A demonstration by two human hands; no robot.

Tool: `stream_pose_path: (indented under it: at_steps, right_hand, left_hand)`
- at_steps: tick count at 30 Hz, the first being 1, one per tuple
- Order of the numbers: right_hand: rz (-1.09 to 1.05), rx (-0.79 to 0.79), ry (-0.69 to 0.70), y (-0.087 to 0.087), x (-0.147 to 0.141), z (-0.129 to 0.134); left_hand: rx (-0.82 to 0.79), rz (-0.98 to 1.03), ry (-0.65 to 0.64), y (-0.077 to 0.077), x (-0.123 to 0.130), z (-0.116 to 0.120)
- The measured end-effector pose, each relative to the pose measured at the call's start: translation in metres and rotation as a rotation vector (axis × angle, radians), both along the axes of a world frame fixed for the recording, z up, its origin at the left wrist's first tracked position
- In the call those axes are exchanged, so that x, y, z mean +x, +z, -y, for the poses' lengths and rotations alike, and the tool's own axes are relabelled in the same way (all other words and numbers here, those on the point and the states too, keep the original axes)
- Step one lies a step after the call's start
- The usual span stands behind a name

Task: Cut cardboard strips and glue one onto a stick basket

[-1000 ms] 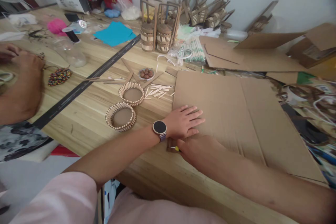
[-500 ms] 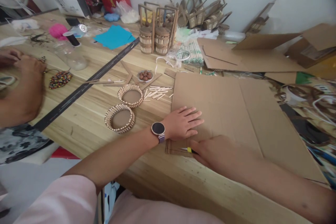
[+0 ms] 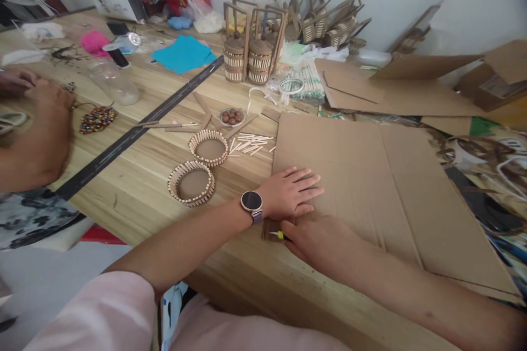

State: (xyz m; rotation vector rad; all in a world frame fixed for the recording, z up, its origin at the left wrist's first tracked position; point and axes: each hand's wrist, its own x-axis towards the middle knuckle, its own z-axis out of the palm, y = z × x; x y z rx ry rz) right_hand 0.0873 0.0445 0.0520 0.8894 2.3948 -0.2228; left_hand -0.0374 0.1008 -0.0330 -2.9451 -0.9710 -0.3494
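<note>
A large sheet of brown cardboard (image 3: 341, 159) lies on the wooden table. My left hand (image 3: 290, 193) rests flat on its left part, fingers spread, with a watch (image 3: 251, 201) on the wrist. Just below it, my right hand (image 3: 315, 238) is closed around a yellow and black cutter (image 3: 280, 235). The blade points left, at the near left corner of the cardboard. Left of my hands stand two round rings of short sticks with brown bases, a nearer one (image 3: 191, 183) and a farther one (image 3: 208, 148).
Loose sticks (image 3: 250, 143) and a dish of brown beads (image 3: 231, 117) lie beyond the rings. Stick lanterns (image 3: 260, 60) stand at the back. Another person's hands (image 3: 49, 93) are at the far left, near colourful beads (image 3: 97, 119). Open cardboard (image 3: 411, 93) lies back right.
My right hand has slid left with the cutter, nearer the cardboard's left edge. My left hand stays spread on the sheet. The whole view has shifted slightly.
</note>
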Motion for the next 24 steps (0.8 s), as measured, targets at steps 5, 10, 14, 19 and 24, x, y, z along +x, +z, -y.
stream_pose_path:
  at_steps: [5, 10, 14, 19, 24]
  right_hand:
    - [0.010, 0.016, 0.007, -0.004, -0.001, 0.003]
    - [0.039, 0.035, 0.010, -0.003, -0.005, 0.006]
    - [0.036, 0.038, 0.019, -0.005, 0.006, 0.006]
    - [-0.055, 0.065, -0.014, -0.015, 0.043, 0.005]
    - [-0.241, 0.138, -0.132, -0.008, 0.097, 0.002]
  left_hand:
    - [0.010, -0.005, 0.007, 0.000, 0.000, 0.001]
    - [-0.019, -0.012, -0.001, 0.001, 0.000, 0.001]
    - [-0.072, -0.014, -0.008, 0.003, -0.001, 0.000]
    - [-0.104, 0.026, -0.009, 0.003, -0.001, 0.000]
    - [-0.104, 0.092, 0.062, 0.004, -0.002, 0.002]
